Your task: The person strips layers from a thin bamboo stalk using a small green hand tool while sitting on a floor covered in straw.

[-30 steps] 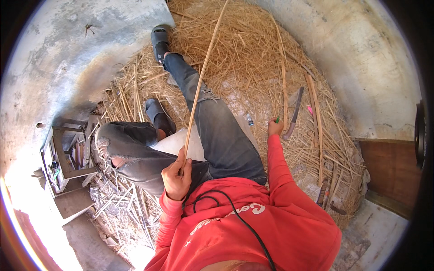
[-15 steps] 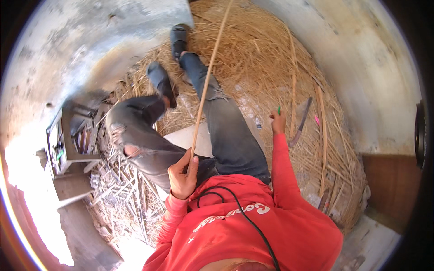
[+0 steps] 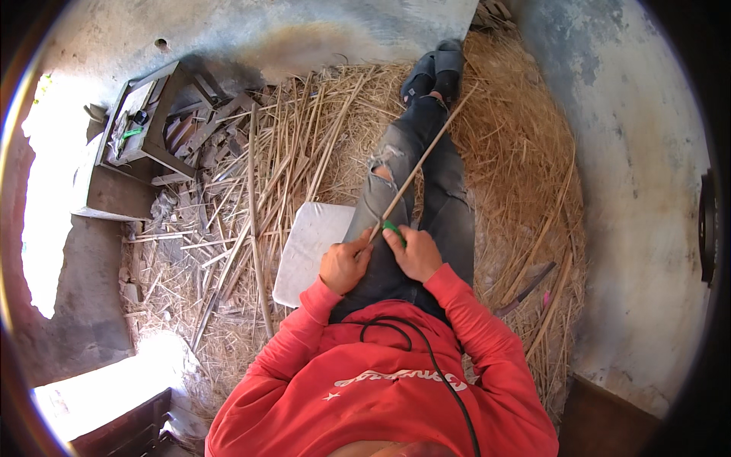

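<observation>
A long thin wooden stick [image 3: 423, 161] slants up and to the right from my lap, over my legs. My left hand [image 3: 345, 264] is closed round its near end. Close beside it, my right hand [image 3: 415, 252] grips a small green-handled tool [image 3: 391, 227]. The tool's front end meets the stick just ahead of my left fingers; its shape is too small to make out. My legs in torn dark jeans [image 3: 396, 183] lie stretched out beneath both hands.
A pale flat pad [image 3: 306, 247] lies left of my legs. Straw and loose sticks [image 3: 228, 251] cover the floor. To my right lies a curved dark blade [image 3: 525, 289]. An upturned wooden frame [image 3: 152, 126] stands at the far left, near the wall [image 3: 304, 34].
My right hand has come in from the right with the green-handled tool, up to the stick. The stick now leans further right. My legs have drawn together, and the view has turned left.
</observation>
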`<state>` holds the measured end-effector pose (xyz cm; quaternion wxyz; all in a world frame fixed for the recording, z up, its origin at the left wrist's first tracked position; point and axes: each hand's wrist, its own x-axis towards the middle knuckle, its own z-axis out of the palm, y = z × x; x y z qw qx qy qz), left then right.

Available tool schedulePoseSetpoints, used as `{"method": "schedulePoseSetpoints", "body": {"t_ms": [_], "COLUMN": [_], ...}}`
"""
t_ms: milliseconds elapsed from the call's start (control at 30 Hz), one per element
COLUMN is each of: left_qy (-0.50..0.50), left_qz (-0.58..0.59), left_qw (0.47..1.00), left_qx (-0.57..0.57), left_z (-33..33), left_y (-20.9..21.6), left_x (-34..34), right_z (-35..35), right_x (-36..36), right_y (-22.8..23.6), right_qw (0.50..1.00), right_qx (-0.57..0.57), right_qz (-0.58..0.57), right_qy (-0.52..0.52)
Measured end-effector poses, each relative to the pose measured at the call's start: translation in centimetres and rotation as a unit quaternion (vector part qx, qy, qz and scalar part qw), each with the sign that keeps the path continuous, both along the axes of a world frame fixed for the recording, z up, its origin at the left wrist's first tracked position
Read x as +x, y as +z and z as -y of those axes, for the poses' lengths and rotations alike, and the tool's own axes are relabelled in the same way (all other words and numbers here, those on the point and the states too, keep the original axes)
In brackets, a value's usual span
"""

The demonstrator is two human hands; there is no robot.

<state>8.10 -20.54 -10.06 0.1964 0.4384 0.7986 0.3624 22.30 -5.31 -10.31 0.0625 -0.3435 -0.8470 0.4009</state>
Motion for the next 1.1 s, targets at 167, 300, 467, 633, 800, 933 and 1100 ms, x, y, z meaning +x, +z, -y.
{"method": "schedulePoseSetpoints", "body": {"t_ms": [167, 300, 467, 633, 800, 933, 1100], "left_qy": [-0.016, -0.026, -0.057, -0.171, -0.082, -0.066, -0.049], "left_qz": [0.013, -0.002, -0.07, -0.081, 0.036, 0.11, 0.187], "left_qw": [1.0, 0.999, 0.996, 0.981, 0.996, 0.991, 0.981], "left_qx": [0.005, -0.035, 0.001, -0.046, 0.023, 0.044, -0.018], "left_z": [0.0, 0.6, 1.1, 8.8, 8.2, 3.5, 5.8], "left_y": [-1.6, -1.3, -1.6, 0.1, -0.1, 0.9, 1.9], "left_x": [-0.1, -1.1, -1.9, -3.1, -2.3, -1.0, -1.8], "right_z": [0.6, 0.2, -0.6, -13.7, -9.4, -1.5, -10.8], "right_x": [-0.7, -1.6, -1.9, 3.3, 1.0, -0.2, 0.8], "right_y": [-1.3, -1.2, -1.2, -3.7, 4.5, 3.4, -0.9], "right_qw": [0.997, 0.992, 0.987, 0.968, 0.989, 0.993, 0.962], "right_qx": [0.013, 0.066, 0.114, 0.164, 0.123, 0.053, 0.114], "right_qz": [0.062, 0.081, 0.073, 0.026, -0.041, 0.042, 0.028], "right_qy": [0.036, 0.065, 0.089, -0.19, -0.076, 0.1, -0.247]}}
